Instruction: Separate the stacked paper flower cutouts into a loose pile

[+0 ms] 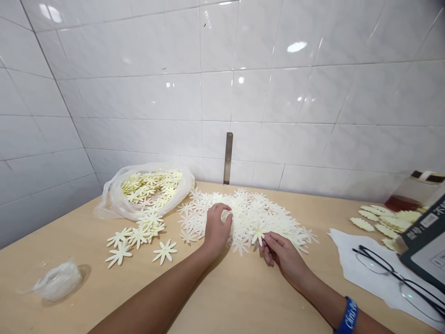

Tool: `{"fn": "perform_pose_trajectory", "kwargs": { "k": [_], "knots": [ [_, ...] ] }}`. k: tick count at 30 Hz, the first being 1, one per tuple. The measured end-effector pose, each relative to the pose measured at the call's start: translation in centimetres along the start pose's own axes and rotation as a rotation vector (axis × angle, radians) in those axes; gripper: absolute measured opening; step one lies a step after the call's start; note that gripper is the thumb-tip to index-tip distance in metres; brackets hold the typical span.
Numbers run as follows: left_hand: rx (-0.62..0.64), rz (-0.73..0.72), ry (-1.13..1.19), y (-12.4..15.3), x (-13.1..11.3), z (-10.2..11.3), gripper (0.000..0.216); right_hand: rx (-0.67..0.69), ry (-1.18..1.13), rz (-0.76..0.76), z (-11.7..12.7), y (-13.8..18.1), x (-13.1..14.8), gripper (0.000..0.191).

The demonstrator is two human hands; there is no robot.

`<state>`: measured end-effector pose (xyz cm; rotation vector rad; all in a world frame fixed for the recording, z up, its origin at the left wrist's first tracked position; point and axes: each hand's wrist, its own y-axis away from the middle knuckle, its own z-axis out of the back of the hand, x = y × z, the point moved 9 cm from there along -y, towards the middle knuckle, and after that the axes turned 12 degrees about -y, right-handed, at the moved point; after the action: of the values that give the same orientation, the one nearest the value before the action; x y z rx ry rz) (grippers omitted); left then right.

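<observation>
Several white flower-shaped cutouts lie in a broad white pile (278, 215) in the middle of the table. My left hand (216, 229) reaches over the left part of this pile with bent fingers; a gap shows between thumb and forefinger, and pale petals are visible there. At the front of the pile, my right hand (280, 257) pinches a petal of a pale yellow flower cutout (257, 233) between thumb and fingers. Loose yellowish flower cutouts (165, 251) lie to the left of my left hand.
A translucent plastic bag (113, 197) holding more yellowish flower cutouts lies open at the back left. Near the left edge sits a crumpled clear plastic bundle (59, 280). On the right are eyeglasses (394, 273) on white paper (347, 260), scalloped yellow pieces (391, 221), a dark box (426, 241) and a jar (410, 195).
</observation>
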<state>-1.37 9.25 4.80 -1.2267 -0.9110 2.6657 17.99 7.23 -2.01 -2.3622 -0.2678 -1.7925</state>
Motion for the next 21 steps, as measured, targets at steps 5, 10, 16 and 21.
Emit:
{"fn": "perform_pose_trajectory", "kwargs": {
  "k": [5,10,16,21],
  "knots": [
    [-0.009,-0.21,-0.066,1.0,-2.7,0.3,0.018,-0.002,0.002,0.004,0.0,-0.1,-0.1,0.039],
    [0.095,-0.483,-0.017,3.3,-6.4,-0.7,0.018,0.007,0.022,0.032,0.1,-0.3,-0.3,0.039],
    [0.273,-0.532,0.009,4.0,-6.6,-2.6,0.016,0.024,-0.018,0.018,-0.2,-0.1,0.1,0.041],
    [0.396,-0.253,0.185,3.4,-4.6,-3.8,0.02,0.019,-0.018,-0.002,-0.4,0.1,0.3,0.04]
  ]
}}
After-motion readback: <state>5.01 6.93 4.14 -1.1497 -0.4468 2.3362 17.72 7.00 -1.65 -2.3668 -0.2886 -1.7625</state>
